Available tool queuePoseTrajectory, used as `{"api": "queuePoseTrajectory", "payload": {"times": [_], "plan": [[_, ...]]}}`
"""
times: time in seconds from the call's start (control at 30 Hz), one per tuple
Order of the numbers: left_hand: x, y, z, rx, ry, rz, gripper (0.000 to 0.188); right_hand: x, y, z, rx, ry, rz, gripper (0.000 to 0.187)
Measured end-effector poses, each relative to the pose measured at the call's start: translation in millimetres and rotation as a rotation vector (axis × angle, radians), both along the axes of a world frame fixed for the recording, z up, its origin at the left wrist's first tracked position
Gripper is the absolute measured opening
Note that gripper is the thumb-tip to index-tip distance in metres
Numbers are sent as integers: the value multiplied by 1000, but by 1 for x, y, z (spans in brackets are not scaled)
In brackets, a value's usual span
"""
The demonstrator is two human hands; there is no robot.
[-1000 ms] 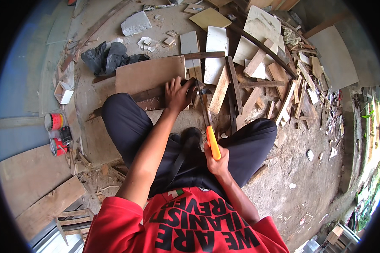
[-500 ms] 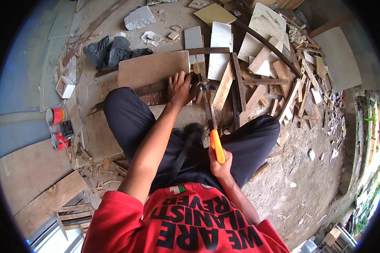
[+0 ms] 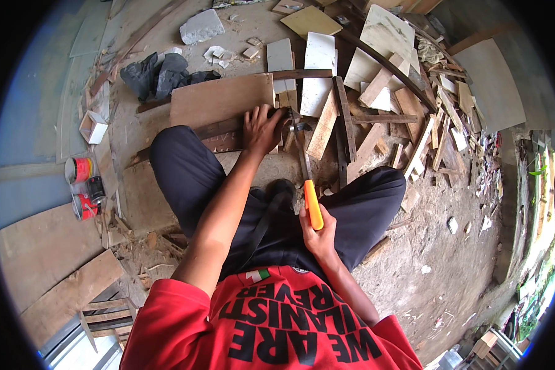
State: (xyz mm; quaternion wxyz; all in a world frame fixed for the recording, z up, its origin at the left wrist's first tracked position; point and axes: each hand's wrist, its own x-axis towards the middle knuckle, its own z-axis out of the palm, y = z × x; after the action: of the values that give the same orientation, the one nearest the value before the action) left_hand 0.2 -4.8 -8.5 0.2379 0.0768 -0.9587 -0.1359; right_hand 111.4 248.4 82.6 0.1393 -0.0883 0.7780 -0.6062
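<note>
My right hand [image 3: 320,233] is closed round the orange handle of a claw hammer [image 3: 313,206]. Its metal shaft points away from me, and its head lies near the end of a dark wooden strip [image 3: 219,128]. Over that strip's right end my left hand [image 3: 263,128] is clamped, knuckles up, fingertips partly hidden. The strip runs leftward past my bent left knee, alongside a brown board [image 3: 222,98]. Whether the hammer head touches the wood I cannot tell.
Loose planks [image 3: 324,126] and a white panel [image 3: 319,61] lie just beyond the hammer. A larger scrap pile [image 3: 438,117] spreads to the right. Black plastic [image 3: 160,75] lies far left, and red tins [image 3: 83,185] stand at the left. My crossed legs flank the work.
The hammer and my right hand have shifted slightly away from me and left. My left hand stays on the wooden strip.
</note>
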Motion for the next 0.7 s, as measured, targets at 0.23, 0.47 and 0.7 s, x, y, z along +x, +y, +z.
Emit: {"api": "queuePoseTrajectory", "payload": {"times": [0.23, 0.47, 0.7], "plan": [[-3, 3, 4, -11, -1, 24, 25, -2, -9, 7, -6, -59, 19, 27], [-2, 3, 5, -5, -68, 42, 29, -3, 4, 3, 57, 57, 34, 14], [-4, 3, 5, 10, -37, 76, 37, -19, -7, -6, 68, -2, 52, 14]]}}
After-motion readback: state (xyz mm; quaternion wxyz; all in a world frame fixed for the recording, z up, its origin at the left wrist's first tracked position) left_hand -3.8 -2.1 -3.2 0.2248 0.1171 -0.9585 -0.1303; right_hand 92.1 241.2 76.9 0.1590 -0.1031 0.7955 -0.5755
